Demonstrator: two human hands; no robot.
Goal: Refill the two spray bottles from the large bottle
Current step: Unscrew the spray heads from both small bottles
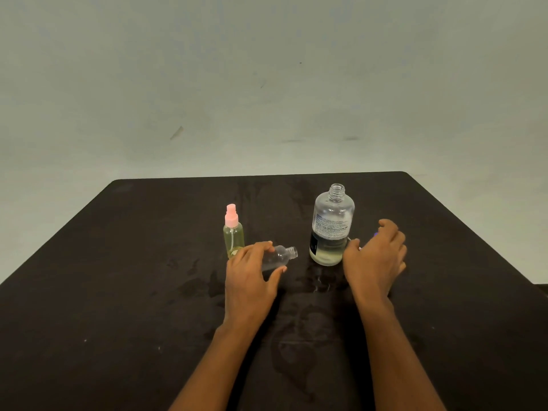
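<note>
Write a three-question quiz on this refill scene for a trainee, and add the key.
1. Fill in: the pink-topped spray bottle stands ___ on the table.
2. True or false: the large bottle stands uncapped.
3. The left hand holds:
A) the pink-topped spray bottle
B) the uncapped small bottle
C) the large bottle

Key: 1 upright; 2 true; 3 B.
</note>
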